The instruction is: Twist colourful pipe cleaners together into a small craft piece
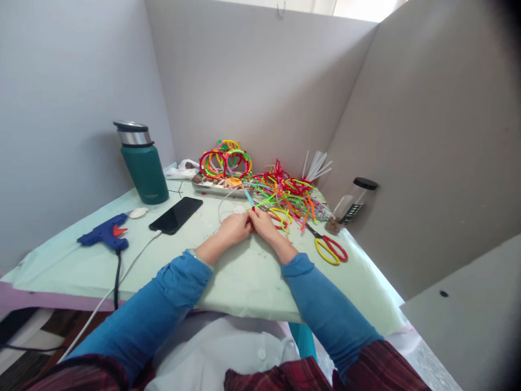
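My left hand (234,228) and my right hand (264,224) meet over the middle of the table, fingers closed in a pinch. Between the fingertips shows a bit of red pipe cleaner (253,209), mostly hidden by the fingers. A light blue strip (248,196) and a bright green pipe cleaner (266,201) stick out just beyond them; whether I hold these too is unclear. A thin pale curved band (220,205) arcs beside my left hand. Right of my right hand lie scissors with red and yellow handles (331,250).
A metal tray (220,190) carries colourful fuzzy rings (226,163). Beside it is a pile of pipe cleaners (291,190) and white sticks (317,165). A green bottle (144,168), phone (176,215) and blue glue gun (105,232) occupy the left; a clear bottle (354,202) stands right.
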The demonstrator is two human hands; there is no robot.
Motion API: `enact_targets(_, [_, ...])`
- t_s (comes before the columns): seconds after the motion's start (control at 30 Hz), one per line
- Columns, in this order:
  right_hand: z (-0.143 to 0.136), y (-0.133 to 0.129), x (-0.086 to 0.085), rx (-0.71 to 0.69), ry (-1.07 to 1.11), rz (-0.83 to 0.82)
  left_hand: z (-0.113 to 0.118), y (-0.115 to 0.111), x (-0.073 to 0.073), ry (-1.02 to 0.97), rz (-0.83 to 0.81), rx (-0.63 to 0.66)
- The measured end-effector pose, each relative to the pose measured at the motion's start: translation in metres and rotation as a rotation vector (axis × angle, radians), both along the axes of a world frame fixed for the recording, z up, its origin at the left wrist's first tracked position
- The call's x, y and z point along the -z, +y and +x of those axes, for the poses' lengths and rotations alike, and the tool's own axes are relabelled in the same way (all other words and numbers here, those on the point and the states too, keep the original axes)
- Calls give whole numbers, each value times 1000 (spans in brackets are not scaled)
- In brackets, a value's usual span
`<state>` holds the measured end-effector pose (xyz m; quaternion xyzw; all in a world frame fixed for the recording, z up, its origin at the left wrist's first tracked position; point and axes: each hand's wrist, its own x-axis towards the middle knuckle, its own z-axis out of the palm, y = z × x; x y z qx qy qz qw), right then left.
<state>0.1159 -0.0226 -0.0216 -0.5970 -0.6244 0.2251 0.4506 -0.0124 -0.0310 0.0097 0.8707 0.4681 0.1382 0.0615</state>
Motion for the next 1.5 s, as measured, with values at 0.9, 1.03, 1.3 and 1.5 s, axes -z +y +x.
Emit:
enact_targets(0.9, [-2,-1,1,-75,237,-40,0,1,2,-36,58,21])
enact_targets(1.03, [-1,-1,0,-93,276,-41,0,2,2,-32,74,14])
enact_targets(1.3, [-1,-2,0,-72,329,-54,0,2,2,-40,63,10])
enact_targets(1.5, [-1,0,1,-7,343,-40,1,1,2,-18,73,-20])
